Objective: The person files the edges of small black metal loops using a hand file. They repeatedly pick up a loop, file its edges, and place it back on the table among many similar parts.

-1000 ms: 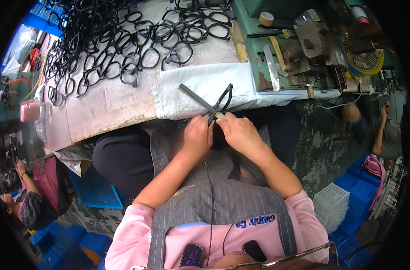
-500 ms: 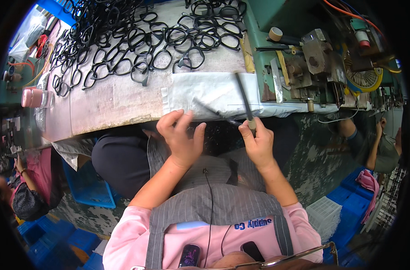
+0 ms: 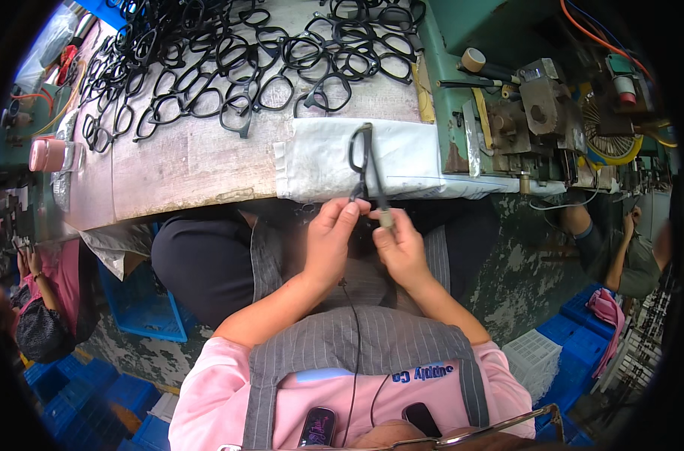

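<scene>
Left hand (image 3: 331,237): pinching the near end of one black glasses frame (image 3: 361,185) between thumb and fingers. Right hand (image 3: 404,252): closed around the pale handle (image 3: 385,219) of a dark, bar-shaped tool (image 3: 379,188), blurred. Change over the last half second: left hand goes from spread and empty to gripping the frame, so frame and tool are now held separately, one per hand. Frame stands out toward 12 o'clock, over the white cloth (image 3: 312,161) at the bench edge; tool runs alongside or across it; contact between them cannot be told. Farther out, 10 to 12 o'clock: heap of black frames (image 3: 150,45), tangled, taking up much of the bench (image 3: 195,169) and limiting room beyond the cloth. At 2 o'clock: metal machine (image 3: 541,109), bounding the right side. At 10 o'clock, well apart: pink box (image 3: 47,155).
</scene>
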A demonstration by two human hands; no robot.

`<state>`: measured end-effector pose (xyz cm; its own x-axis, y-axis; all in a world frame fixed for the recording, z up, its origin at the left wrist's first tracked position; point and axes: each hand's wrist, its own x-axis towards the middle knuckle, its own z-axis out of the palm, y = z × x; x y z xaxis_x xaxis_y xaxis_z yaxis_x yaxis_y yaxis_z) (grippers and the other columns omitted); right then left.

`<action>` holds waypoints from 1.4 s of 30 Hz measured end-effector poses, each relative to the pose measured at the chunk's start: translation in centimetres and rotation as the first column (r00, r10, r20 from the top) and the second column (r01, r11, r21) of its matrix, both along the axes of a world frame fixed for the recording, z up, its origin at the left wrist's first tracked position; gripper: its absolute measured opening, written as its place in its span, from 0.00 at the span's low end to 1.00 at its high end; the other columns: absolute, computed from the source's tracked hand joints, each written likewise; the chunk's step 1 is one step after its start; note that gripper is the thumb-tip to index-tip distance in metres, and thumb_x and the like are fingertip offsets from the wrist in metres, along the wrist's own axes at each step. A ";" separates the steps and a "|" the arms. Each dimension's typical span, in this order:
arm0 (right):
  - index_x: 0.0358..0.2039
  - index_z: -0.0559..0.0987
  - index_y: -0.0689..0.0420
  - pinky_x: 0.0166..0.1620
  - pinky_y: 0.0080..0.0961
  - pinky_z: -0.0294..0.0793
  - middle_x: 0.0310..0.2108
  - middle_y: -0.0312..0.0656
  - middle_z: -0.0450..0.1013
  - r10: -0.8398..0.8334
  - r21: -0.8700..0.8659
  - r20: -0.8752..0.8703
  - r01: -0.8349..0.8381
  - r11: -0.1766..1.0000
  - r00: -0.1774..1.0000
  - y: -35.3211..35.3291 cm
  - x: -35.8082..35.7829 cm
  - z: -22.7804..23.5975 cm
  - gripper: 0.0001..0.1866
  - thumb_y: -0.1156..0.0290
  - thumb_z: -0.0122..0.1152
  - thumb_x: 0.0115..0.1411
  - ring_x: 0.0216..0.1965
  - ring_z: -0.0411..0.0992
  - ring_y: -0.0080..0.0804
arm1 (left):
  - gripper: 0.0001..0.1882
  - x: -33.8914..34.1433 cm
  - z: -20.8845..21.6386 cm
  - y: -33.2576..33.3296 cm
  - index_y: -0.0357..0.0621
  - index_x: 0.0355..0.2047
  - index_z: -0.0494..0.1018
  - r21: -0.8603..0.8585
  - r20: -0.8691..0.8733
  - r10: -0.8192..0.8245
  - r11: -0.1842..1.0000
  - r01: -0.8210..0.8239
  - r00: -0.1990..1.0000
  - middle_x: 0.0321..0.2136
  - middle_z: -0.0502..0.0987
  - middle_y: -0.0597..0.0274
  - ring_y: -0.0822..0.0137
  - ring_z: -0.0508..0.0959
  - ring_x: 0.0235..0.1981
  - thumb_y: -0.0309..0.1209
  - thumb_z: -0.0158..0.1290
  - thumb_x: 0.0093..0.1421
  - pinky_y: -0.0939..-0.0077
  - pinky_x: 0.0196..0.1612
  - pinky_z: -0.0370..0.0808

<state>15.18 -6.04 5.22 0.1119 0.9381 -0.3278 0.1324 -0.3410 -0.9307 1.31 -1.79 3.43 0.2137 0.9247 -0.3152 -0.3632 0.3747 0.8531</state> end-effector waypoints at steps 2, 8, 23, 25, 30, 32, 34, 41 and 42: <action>0.42 0.71 0.61 0.23 0.16 0.58 0.19 0.29 0.62 -0.105 0.034 -0.146 0.111 0.993 0.984 -0.5 1.0 0.4 0.16 0.58 0.48 0.68 0.19 0.59 0.14 | 0.10 -0.2 0.1 0.0 0.38 0.33 0.73 0.031 -0.036 -0.039 0.999 0.040 0.999 0.32 0.75 0.63 0.77 0.72 0.33 0.33 0.49 0.65 0.78 0.38 0.69; 0.33 0.71 0.61 0.21 0.18 0.56 0.17 0.32 0.63 0.005 0.222 0.270 -0.068 0.973 0.963 -1.1 3.9 2.3 0.20 0.55 0.45 0.69 0.17 0.60 0.17 | 0.07 0.4 -1.2 0.2 0.37 0.30 0.70 0.573 -0.547 0.100 0.769 0.284 0.831 0.22 0.68 0.52 0.51 0.69 0.25 0.28 0.49 0.62 0.66 0.29 0.68; 0.30 0.69 0.61 0.27 0.53 0.71 0.19 0.60 0.72 0.396 -0.195 0.659 -0.364 0.911 0.639 1.9 2.2 1.9 0.16 0.59 0.50 0.64 0.23 0.73 0.61 | 0.07 0.2 -3.2 0.8 0.37 0.25 0.71 0.671 -0.541 0.170 0.677 0.302 0.823 0.23 0.72 0.51 0.50 0.73 0.25 0.25 0.48 0.59 0.61 0.28 0.70; 0.28 0.70 0.62 0.27 0.53 0.71 0.18 0.60 0.72 0.355 -0.143 0.668 -0.356 0.924 0.654 2.8 2.0 1.8 0.17 0.59 0.50 0.64 0.23 0.72 0.61 | 0.07 0.1 -3.2 0.9 0.38 0.25 0.71 0.679 -0.556 0.170 0.657 0.327 0.814 0.22 0.71 0.51 0.50 0.72 0.24 0.25 0.48 0.59 0.61 0.27 0.69; 0.28 0.69 0.62 0.28 0.52 0.70 0.19 0.59 0.71 0.396 -0.195 0.607 -0.353 0.915 0.689 2.2 2.2 3.4 0.16 0.61 0.49 0.64 0.24 0.72 0.62 | 0.07 0.1 -3.3 1.0 0.37 0.24 0.70 0.711 -0.535 0.194 0.629 0.314 0.822 0.20 0.70 0.51 0.50 0.71 0.23 0.25 0.48 0.59 0.60 0.26 0.69; 0.29 0.69 0.62 0.28 0.52 0.69 0.19 0.59 0.71 0.476 -0.333 0.562 -0.342 0.879 0.676 2.0 2.1 3.7 0.15 0.63 0.49 0.64 0.25 0.71 0.62 | 0.07 0.2 -3.4 1.1 0.37 0.24 0.70 0.723 -0.521 0.205 0.623 0.300 0.829 0.20 0.70 0.51 0.49 0.71 0.22 0.25 0.48 0.59 0.60 0.26 0.69; 0.29 0.70 0.62 0.30 0.53 0.70 0.20 0.60 0.72 0.396 -0.200 0.572 -0.347 0.916 0.718 2.1 2.0 3.5 0.16 0.60 0.49 0.64 0.26 0.72 0.63 | 0.07 0.3 -3.6 1.1 0.37 0.24 0.70 0.732 -0.515 0.201 0.610 0.304 0.833 0.20 0.69 0.51 0.49 0.71 0.22 0.24 0.48 0.59 0.60 0.25 0.68; 0.28 0.71 0.63 0.29 0.53 0.71 0.20 0.61 0.72 0.379 -0.162 0.589 -0.355 0.921 0.714 2.2 2.5 2.1 0.18 0.59 0.49 0.64 0.25 0.72 0.63 | 0.07 0.1 -3.5 1.2 0.37 0.23 0.69 0.723 -0.552 0.198 0.597 0.347 0.810 0.19 0.69 0.51 0.50 0.71 0.21 0.23 0.49 0.58 0.60 0.24 0.68; 0.28 0.71 0.63 0.29 0.53 0.71 0.20 0.61 0.72 0.442 -0.261 0.577 -0.358 0.897 0.687 2.2 2.5 2.0 0.18 0.59 0.49 0.64 0.25 0.72 0.63 | 0.07 0.2 -3.5 1.3 0.37 0.23 0.69 0.738 -0.537 0.208 0.586 0.335 0.818 0.19 0.69 0.52 0.50 0.70 0.21 0.23 0.49 0.58 0.60 0.24 0.68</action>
<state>17.73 -3.86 7.24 -0.0513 0.8995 -0.4338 0.8015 -0.2220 -0.5552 1.50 -0.53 -0.09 0.3370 0.8333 0.4382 0.2279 -0.5238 0.8208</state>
